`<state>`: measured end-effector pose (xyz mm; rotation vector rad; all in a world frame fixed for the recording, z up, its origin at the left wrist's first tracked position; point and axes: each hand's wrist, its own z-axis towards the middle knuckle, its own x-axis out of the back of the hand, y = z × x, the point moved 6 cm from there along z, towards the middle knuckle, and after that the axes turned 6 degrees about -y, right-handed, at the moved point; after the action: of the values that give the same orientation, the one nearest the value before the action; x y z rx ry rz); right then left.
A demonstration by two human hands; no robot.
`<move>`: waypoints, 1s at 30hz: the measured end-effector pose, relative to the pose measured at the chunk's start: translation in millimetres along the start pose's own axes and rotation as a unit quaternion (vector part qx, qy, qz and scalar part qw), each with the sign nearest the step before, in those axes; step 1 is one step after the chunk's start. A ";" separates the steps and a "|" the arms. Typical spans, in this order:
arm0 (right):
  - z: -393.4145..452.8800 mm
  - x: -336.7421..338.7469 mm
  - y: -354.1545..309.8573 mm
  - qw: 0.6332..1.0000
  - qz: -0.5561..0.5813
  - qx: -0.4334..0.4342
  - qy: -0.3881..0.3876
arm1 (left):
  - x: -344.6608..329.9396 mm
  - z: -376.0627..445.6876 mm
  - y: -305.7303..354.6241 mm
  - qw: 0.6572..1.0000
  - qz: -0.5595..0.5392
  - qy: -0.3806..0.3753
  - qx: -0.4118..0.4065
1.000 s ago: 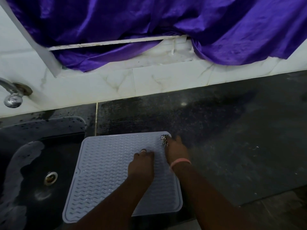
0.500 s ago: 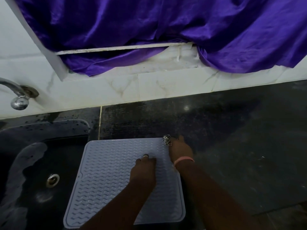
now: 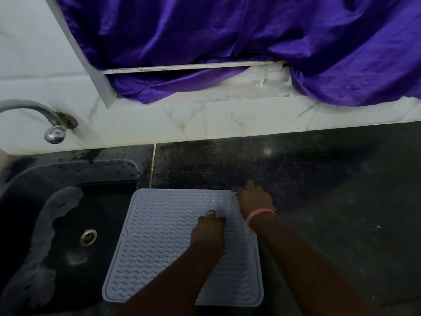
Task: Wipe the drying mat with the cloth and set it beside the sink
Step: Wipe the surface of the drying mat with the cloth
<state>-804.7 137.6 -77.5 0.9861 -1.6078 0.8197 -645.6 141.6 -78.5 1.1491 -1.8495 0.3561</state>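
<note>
- The pale blue-grey square silicone drying mat with a raised wave pattern (image 3: 164,242) lies flat under both hands, its left part over the basin edge and its right part on the counter.
- The left hand (image 3: 208,236) rests knuckles-up on the right half of the mat, fingers curled under against the ribbed surface; a ring shows on one finger. Whether anything is pinched beneath it cannot be told.
- The right hand (image 3: 254,198) sits just to the right of the left hand, at the mat's far right corner, with its fingers bent down over the edge; whether it actually grips the corner cannot be told. A small speckled item shows at its fingertips, too blurred to name.
- A pink band (image 3: 258,214) circles the right wrist.
- No cloth can be made out clearly in either hand.
- To the left of the left hand is the dark sunken sink basin (image 3: 57,224) with a round metal drain (image 3: 88,237).
- Beyond the sink, far to the left of the hands, a curved chrome tap (image 3: 49,124) projects from the white marble-look tiled wall (image 3: 227,122).
- To the right of the right hand stretches the dark speckled stone counter (image 3: 330,190).
- Above the hands hangs a shiny purple satin curtain (image 3: 227,37).
</note>
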 end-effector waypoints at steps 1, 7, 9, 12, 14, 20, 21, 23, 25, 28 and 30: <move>3.4 7.0 7.7 1.000 -0.010 -0.025 -0.011 | 0.0 1.0 -0.5 1.000 0.008 -0.008 -0.002; 12.2 18.6 -39.3 0.994 0.071 0.026 -0.085 | 21.6 9.1 -20.4 0.996 -0.082 0.021 -0.011; 13.0 6.0 -73.5 0.989 0.100 0.052 -0.098 | 34.5 7.0 -46.1 0.992 -0.088 0.086 0.016; 12.7 -5.0 -102.1 0.990 0.093 0.072 -0.074 | 39.1 3.1 -104.8 0.990 -0.078 0.095 0.070; 11.4 -5.6 -103.7 0.991 0.075 0.081 -0.074 | 33.3 0.5 -144.2 0.992 -0.063 0.056 0.093; 12.8 3.8 -86.3 0.996 -0.009 0.053 -0.077 | 34.2 2.7 -168.9 0.996 -0.037 0.038 0.073; 14.2 10.9 -92.0 0.997 -0.021 0.023 -0.074 | 40.2 4.7 -170.9 0.996 -0.030 0.042 0.067; 18.0 20.2 -106.1 0.996 -0.021 -0.032 -0.083 | 50.5 8.1 -175.6 0.997 -0.012 0.051 0.061; 21.5 20.1 -118.6 0.993 0.014 -0.080 -0.090 | 58.4 6.1 -186.3 0.995 0.008 0.078 0.068; 17.7 6.6 -127.5 0.979 0.083 -0.161 -0.093 | 52.9 2.7 -208.8 0.993 -0.015 0.092 0.076; 16.9 2.8 -132.0 0.964 0.125 -0.217 -0.086 | 46.0 2.7 -220.0 0.993 -0.037 0.093 0.068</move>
<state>-692.9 65.4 -74.4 0.5588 -1.9839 0.5188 -472.8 -1.9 -87.6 1.2295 -1.6354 0.5351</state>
